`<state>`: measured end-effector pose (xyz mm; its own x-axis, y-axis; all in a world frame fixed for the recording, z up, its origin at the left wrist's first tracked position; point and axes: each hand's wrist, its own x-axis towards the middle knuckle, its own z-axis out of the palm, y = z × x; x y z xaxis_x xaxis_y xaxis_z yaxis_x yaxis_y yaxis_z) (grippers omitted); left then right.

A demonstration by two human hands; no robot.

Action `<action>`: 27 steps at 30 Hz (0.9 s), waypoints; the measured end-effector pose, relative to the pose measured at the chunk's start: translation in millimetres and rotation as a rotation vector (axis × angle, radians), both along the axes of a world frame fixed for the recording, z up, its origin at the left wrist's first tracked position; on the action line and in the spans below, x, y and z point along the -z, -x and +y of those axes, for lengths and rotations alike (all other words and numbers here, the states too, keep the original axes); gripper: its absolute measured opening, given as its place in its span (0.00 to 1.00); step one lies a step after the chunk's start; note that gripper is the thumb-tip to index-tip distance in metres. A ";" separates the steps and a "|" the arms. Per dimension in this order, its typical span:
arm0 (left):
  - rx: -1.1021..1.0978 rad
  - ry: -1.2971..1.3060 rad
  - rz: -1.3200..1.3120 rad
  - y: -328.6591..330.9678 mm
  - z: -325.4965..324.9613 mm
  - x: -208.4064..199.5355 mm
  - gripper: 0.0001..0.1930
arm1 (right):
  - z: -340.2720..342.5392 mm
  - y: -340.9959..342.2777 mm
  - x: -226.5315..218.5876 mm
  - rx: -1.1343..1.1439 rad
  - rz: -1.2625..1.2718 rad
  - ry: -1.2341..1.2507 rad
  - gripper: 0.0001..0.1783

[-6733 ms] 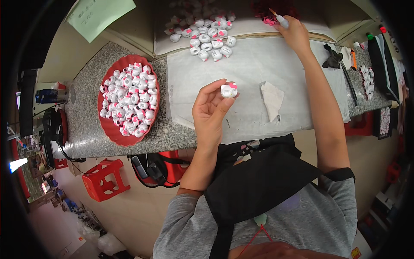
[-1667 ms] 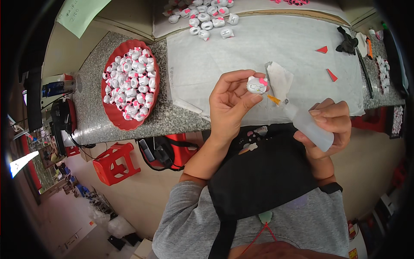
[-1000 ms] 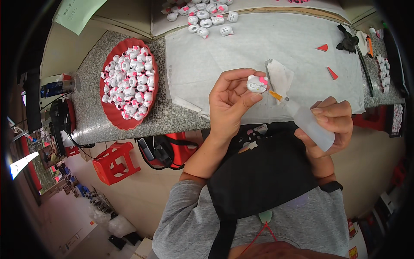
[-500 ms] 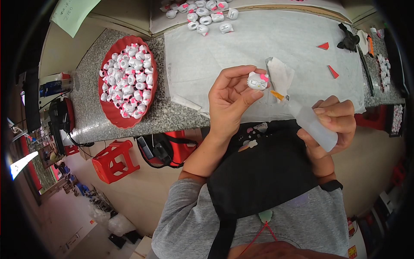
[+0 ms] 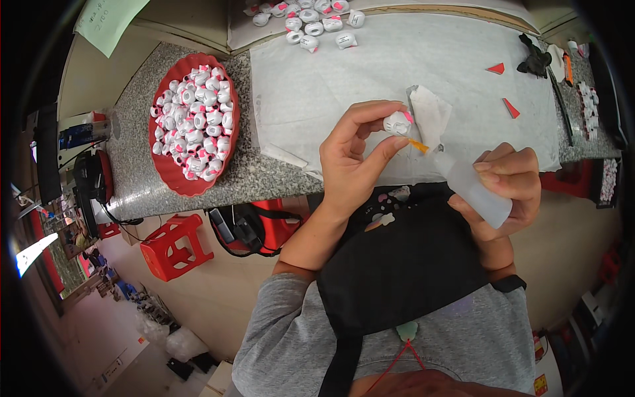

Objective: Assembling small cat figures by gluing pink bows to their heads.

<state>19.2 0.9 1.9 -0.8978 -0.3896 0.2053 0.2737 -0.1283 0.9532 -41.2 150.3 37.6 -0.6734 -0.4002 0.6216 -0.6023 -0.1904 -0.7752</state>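
White-pink small figurine (image 5: 397, 122) pinched in left hand (image 5: 354, 159), above grey counter edge; translucent squeeze bottle (image 5: 471, 190) gripped in right hand (image 5: 506, 188), orange nozzle touching figurine. Red tray (image 5: 173, 177) full; loose cluster (image 5: 311, 20) on white sheet (image 5: 370, 73).

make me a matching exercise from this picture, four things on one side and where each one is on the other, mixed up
Things:
1. small white and pink figure
2. squeeze bottle
3. red tray
4. red stool

Places:
A. on the floor below the counter edge
B. on the speckled counter, filled with many small figures
C. pinched in the fingers of the left hand
D. held in the right hand, orange tip aimed at the figure

Pairs: 1-C, 2-D, 3-B, 4-A
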 end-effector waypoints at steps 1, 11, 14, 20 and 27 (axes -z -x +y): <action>0.001 -0.001 0.001 1.1 -1.2 0.8 0.18 | 0.9 1.0 -0.4 0.006 -0.002 -0.016 0.20; -0.115 -0.167 0.020 -0.2 -25.8 -5.3 0.17 | 4.8 39.4 6.8 -0.122 -0.247 0.067 0.19; -0.204 -0.219 0.064 -3.6 -38.6 -3.9 0.17 | -10.5 68.8 0.8 -0.148 -0.545 -0.159 0.13; -0.189 -0.262 0.063 -3.1 -34.6 -3.3 0.17 | -48.7 155.9 18.1 0.035 -0.419 -0.462 0.11; -0.142 -0.263 0.046 -5.2 -36.4 0.0 0.17 | -84.7 195.2 46.5 0.495 0.339 -0.863 0.11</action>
<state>24.4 -35.5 1.9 -0.8227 -0.5556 0.1200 0.3488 -0.3268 0.8784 -236.4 65.6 -8.9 -0.7269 -0.5245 0.4432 -0.6728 0.6732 -0.3068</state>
